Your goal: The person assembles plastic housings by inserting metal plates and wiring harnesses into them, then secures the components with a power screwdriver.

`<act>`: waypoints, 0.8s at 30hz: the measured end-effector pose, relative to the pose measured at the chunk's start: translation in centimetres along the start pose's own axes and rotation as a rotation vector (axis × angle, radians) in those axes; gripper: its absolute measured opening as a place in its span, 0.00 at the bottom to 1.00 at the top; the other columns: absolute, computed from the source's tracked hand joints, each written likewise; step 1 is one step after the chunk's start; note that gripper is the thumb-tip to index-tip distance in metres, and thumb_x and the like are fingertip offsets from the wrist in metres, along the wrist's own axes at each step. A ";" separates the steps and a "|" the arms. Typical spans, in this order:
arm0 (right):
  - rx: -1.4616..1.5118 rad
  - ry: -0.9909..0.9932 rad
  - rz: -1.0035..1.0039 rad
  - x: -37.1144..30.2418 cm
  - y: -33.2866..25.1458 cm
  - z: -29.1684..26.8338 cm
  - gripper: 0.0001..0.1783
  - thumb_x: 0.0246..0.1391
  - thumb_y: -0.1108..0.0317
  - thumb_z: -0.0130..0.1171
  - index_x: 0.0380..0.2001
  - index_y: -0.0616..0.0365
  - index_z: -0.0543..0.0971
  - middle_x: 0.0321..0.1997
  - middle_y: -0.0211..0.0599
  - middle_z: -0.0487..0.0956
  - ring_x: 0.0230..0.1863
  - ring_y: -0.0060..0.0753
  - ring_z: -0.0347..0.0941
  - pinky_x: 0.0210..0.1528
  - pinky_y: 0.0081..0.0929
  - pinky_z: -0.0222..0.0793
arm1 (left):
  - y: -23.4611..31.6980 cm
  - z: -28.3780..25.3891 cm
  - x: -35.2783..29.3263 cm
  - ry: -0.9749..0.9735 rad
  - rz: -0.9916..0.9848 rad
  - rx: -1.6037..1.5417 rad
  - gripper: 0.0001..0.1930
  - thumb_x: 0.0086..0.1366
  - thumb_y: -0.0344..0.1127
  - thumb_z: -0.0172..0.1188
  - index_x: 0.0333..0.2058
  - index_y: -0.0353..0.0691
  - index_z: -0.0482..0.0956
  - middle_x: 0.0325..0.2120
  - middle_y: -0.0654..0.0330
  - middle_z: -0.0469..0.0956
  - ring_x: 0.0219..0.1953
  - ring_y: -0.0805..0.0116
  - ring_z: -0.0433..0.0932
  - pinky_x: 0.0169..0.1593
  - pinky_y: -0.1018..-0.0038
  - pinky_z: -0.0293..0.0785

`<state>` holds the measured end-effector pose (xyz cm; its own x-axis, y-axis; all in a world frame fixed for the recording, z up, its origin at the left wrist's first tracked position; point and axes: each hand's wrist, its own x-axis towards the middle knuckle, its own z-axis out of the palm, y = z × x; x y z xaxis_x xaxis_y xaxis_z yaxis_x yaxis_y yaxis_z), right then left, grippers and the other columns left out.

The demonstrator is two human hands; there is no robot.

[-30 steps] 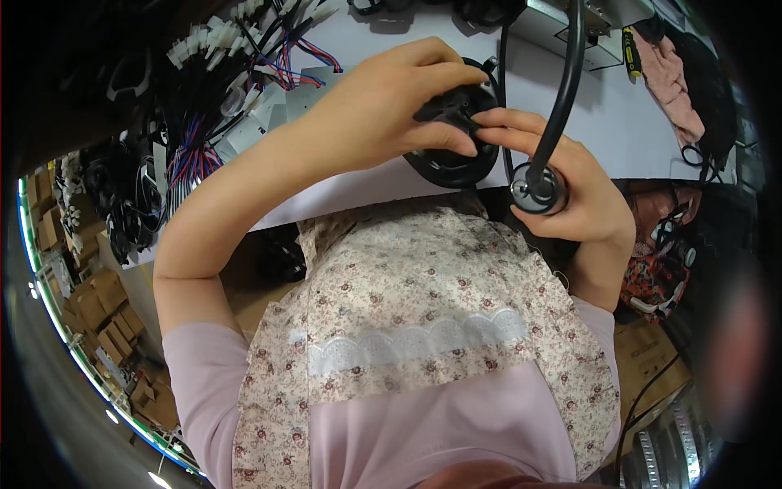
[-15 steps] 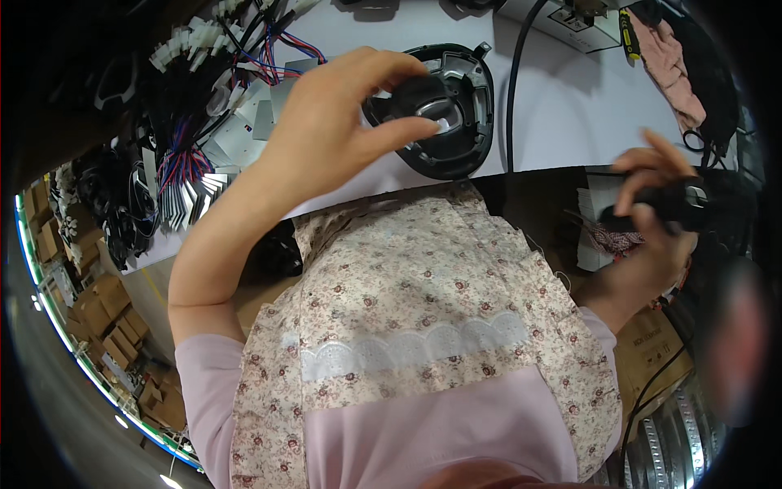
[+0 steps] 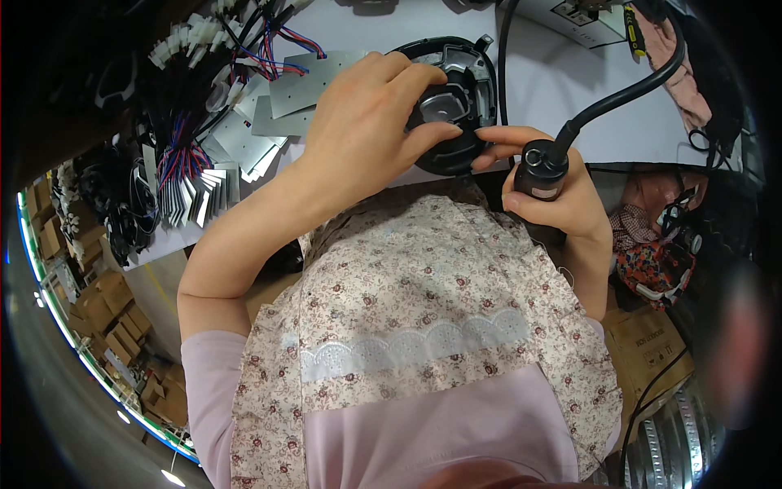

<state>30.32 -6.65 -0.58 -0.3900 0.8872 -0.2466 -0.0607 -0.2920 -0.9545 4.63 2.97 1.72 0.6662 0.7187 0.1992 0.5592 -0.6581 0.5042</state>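
A black oval plastic housing (image 3: 489,69) lies open-side up near the table's front edge, metal and dark fittings inside. My left hand (image 3: 371,122) reaches over its left side. Thumb and index finger grip a dark insert with a shiny grey face (image 3: 445,104), seated in the housing. At the housing's lower right, my right hand (image 3: 562,196) is wrapped round a black electric screwdriver (image 3: 541,171), cord end toward me. Its bit is hidden. Two fingers of that hand stretch toward the housing's rim.
The screwdriver's thick black cord (image 3: 627,96) arches to the back right. Thin metal plates (image 3: 305,85) and bundled wires with white connectors (image 3: 191,41) lie at left. A white box (image 3: 578,24), a yellow-black tool (image 3: 634,33) and pink cloth (image 3: 680,73) sit at back right.
My right hand has brought the screwdriver left from the table's right side to the housing. My left hand has shifted slightly right, and the insert now sits lower in the housing.
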 end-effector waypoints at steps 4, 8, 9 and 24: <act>-0.001 -0.005 -0.016 0.0 0.6 0.0 0.36 0.47 0.76 0.69 0.63 0.59 0.77 0.48 0.34 0.84 0.39 0.17 0.74 0.41 0.19 0.68 | 0.0 0.1 -0.2 0.003 -0.004 0.023 0.24 0.53 0.42 0.76 0.47 0.38 0.82 0.35 0.58 0.79 0.38 0.55 0.77 0.42 0.63 0.73; -0.007 -0.021 -0.056 0.2 1.0 0.2 0.36 0.47 0.77 0.68 0.63 0.59 0.77 0.48 0.33 0.84 0.38 0.16 0.73 0.39 0.18 0.68 | -0.1 0.1 -0.2 -0.036 0.003 0.072 0.23 0.54 0.42 0.75 0.46 0.39 0.83 0.34 0.58 0.79 0.38 0.55 0.76 0.43 0.62 0.72; -0.006 -0.023 -0.052 0.1 0.9 0.3 0.36 0.47 0.77 0.68 0.63 0.59 0.77 0.47 0.33 0.84 0.38 0.15 0.73 0.39 0.17 0.68 | -0.1 0.0 -0.2 -0.043 0.008 0.075 0.23 0.54 0.42 0.75 0.46 0.40 0.83 0.34 0.59 0.79 0.39 0.56 0.76 0.43 0.62 0.72; 0.292 0.318 -1.096 -14.1 -4.4 -12.4 0.16 0.43 0.61 0.66 0.38 0.48 0.78 0.29 0.28 0.75 0.30 0.28 0.72 0.32 0.28 0.65 | -1.2 0.7 -1.2 0.001 0.016 0.021 0.21 0.56 0.42 0.74 0.47 0.42 0.83 0.38 0.56 0.76 0.43 0.53 0.75 0.47 0.61 0.70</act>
<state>47.53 -13.46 4.98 0.2456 0.7520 0.6117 -0.4449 0.6481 -0.6181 3.53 2.75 0.30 0.6746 0.7081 0.2084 0.5584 -0.6742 0.4834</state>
